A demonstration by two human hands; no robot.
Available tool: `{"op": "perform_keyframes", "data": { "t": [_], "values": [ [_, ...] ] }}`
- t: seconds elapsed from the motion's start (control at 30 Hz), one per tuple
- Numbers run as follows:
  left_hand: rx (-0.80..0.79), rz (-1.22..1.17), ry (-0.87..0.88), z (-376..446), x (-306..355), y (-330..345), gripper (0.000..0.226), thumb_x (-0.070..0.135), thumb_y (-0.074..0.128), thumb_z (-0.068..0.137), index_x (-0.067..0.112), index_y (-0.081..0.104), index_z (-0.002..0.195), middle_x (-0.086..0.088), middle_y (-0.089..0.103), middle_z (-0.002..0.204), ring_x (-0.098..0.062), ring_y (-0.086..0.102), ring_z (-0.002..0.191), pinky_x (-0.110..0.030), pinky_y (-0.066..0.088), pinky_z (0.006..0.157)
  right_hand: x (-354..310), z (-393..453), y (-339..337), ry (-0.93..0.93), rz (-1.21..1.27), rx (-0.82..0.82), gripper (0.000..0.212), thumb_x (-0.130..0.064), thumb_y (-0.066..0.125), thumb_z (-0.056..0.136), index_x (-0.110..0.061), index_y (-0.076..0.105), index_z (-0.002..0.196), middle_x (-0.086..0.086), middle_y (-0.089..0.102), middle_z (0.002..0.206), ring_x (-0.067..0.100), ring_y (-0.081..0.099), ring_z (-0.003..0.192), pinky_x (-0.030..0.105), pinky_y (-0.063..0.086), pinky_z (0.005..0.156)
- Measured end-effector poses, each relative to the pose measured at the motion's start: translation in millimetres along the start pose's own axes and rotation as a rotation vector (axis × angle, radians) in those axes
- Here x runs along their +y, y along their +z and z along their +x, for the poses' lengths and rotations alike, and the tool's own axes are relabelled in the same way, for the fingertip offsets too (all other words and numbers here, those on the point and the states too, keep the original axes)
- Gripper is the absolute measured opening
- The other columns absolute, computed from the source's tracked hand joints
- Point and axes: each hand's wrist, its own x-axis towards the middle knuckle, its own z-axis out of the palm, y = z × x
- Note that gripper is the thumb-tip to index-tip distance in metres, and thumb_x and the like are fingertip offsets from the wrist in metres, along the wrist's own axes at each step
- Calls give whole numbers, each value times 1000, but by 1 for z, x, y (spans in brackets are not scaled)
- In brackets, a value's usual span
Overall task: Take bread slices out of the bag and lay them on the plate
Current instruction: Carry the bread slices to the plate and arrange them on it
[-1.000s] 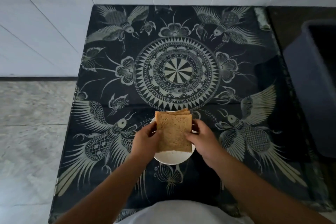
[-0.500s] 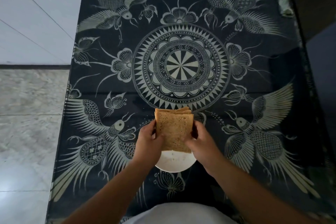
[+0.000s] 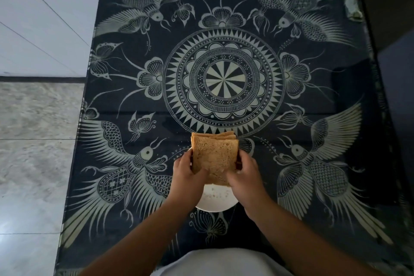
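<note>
A stack of brown bread slices (image 3: 214, 154) is held between both hands, tilted up above a white plate (image 3: 216, 199). My left hand (image 3: 187, 172) grips the stack's left edge and lower corner. My right hand (image 3: 245, 171) grips its right edge, thumb across the front slice. Several slice edges fan out at the top of the stack. The plate sits near the table's front edge, with crumbs on its bare near part; its far part is hidden behind the bread and hands. No bag is in view.
The table (image 3: 224, 78) is dark with a pale mandala, bird and butterfly pattern. A white tiled wall runs behind and to the left. Grey floor tiles (image 3: 33, 141) lie left of the table. A dark object (image 3: 396, 96) stands at the right edge.
The bread stack has lifted and tipped away from the plate, baring more of the plate's near part. My right thumb has slid further onto the front slice.
</note>
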Motion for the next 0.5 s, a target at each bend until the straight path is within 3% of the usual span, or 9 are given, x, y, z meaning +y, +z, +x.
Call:
{"op": "perform_keyframes", "data": {
  "t": [0.07, 0.23, 0.37, 0.5],
  "values": [
    [0, -15, -4, -2, -3, -2, 50, 20, 62, 90, 34, 46, 134, 6, 45, 120, -5, 52, 103, -16, 44, 70, 2, -2, -1, -10, -8, 1, 57, -15, 65, 85, -28, 47, 137, -3, 41, 126, 13, 52, 111, 39, 54, 91],
    [-38, -21, 11, -9, -15, -6, 53, 22, 64, 88, 36, 47, 136, 0, 51, 121, -16, 60, 106, -28, 55, 78, 11, -10, -1, -53, -17, -10, 57, -13, 67, 83, -37, 49, 132, -7, 44, 119, -2, 51, 100, 25, 48, 80],
    [-45, -79, 34, -9, -16, -7, 50, 21, 65, 87, 39, 49, 131, 4, 57, 117, -9, 63, 101, -19, 55, 70, 13, -9, 1, -68, -26, -16, 57, -14, 66, 84, -37, 48, 133, -6, 42, 119, -1, 50, 101, 19, 45, 73],
    [-20, -100, 23, -10, -18, -7, 50, 15, 65, 90, 28, 48, 135, 8, 62, 116, -1, 64, 97, -10, 53, 62, 14, -10, 0, -73, -26, -12, 61, -14, 67, 84, -37, 45, 137, -6, 42, 120, -3, 48, 101, 27, 47, 82]
  ]
}}
